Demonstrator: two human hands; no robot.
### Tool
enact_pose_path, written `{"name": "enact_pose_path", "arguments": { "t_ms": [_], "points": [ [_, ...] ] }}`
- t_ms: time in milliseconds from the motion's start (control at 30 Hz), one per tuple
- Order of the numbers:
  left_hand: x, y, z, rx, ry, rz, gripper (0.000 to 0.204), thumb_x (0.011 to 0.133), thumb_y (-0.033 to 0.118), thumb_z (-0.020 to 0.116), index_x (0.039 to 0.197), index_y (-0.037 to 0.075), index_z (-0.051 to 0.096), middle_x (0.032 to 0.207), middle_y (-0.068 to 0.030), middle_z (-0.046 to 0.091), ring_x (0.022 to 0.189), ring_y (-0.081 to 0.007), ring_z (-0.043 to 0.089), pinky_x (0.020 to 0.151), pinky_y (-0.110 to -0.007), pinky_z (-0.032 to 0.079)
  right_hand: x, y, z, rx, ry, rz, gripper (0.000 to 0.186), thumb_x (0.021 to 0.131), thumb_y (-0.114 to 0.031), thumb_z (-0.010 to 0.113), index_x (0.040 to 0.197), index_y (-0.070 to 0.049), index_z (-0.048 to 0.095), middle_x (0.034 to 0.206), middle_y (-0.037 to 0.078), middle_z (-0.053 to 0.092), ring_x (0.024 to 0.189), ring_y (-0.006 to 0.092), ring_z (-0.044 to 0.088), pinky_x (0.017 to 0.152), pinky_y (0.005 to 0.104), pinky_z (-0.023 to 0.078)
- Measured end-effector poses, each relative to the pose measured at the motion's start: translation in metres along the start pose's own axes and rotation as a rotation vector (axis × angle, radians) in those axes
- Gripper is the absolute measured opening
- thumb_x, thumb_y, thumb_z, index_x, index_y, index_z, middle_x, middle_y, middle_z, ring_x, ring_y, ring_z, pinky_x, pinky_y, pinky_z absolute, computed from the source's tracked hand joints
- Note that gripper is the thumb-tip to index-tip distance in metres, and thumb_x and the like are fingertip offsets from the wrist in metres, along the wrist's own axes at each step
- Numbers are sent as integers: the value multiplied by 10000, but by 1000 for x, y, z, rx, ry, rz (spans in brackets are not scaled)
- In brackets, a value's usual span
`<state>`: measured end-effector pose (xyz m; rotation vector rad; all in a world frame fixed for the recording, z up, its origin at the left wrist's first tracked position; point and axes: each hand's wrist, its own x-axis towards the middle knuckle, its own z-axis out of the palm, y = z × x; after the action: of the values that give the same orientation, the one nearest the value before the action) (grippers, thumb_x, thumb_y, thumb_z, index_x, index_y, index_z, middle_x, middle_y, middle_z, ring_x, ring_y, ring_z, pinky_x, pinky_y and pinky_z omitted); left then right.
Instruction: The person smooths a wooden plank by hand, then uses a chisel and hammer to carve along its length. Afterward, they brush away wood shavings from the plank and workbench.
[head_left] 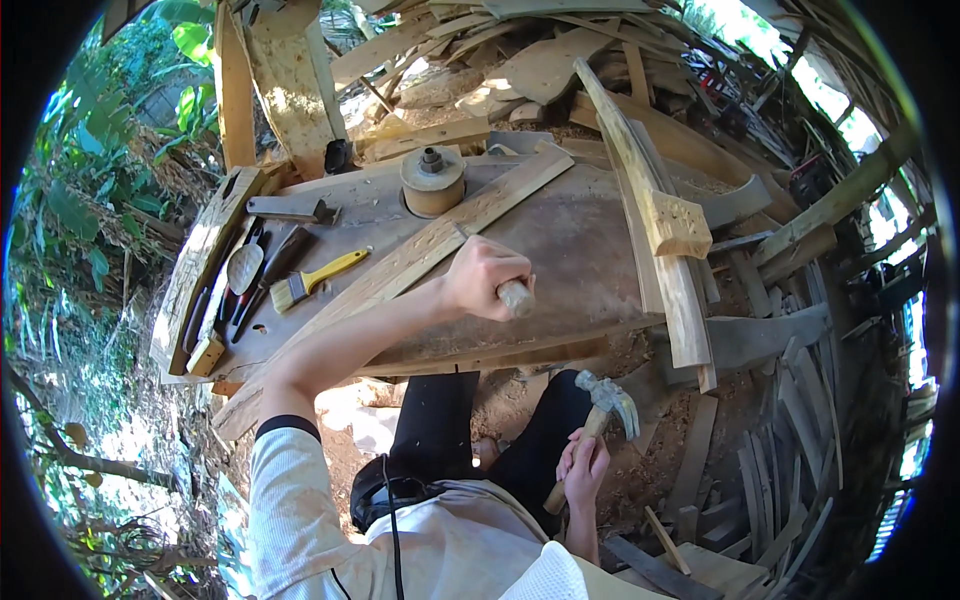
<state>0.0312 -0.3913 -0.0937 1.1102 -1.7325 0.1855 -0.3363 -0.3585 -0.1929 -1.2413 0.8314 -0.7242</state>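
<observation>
My left hand [488,278] is closed round the wooden handle of a chisel [515,299]. Most of the handle is hidden in the fist, and a short piece of its metal blade shows past the fingers, at the long plank [520,190]. This plank lies slantwise across the workbench [590,240], with small marks or cuts along its face. Lower down, over my right leg, my right hand [585,464] grips a claw hammer [597,420] by its wooden handle. The hammer's head is up and apart from the chisel.
A round drum with a bolt on top [432,182] rises from the bench. At the left lie a yellow-handled paintbrush [320,279], a flat metal-bladed tool [290,208] and several dark-handled tools. Long boards [650,220] overhang the right side; scrap wood [790,430] is piled beyond.
</observation>
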Motion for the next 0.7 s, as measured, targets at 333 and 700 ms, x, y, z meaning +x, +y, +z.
{"name": "enact_pose_path", "arguments": {
  "t_ms": [333,700],
  "points": [
    [-1,-5,6,55,-122,-92,144,599,173,667,611,94,547,552,-77,568,502,-317,573,461,-408,439,11,-34,29,-28,-38,-316,505,1054,-518,448,1050,-15,487,646,17,446,470,86,429,404,237,364],
    [-2,-5,1,10,-46,-88,154,584,146,665,599,81,526,540,-77,547,478,-300,559,453,-385,433,44,-37,69,-590,-52,-654,275,992,-296,551,873,-48,556,746,91,569,549,216,539,498,320,409]
  ]
}}
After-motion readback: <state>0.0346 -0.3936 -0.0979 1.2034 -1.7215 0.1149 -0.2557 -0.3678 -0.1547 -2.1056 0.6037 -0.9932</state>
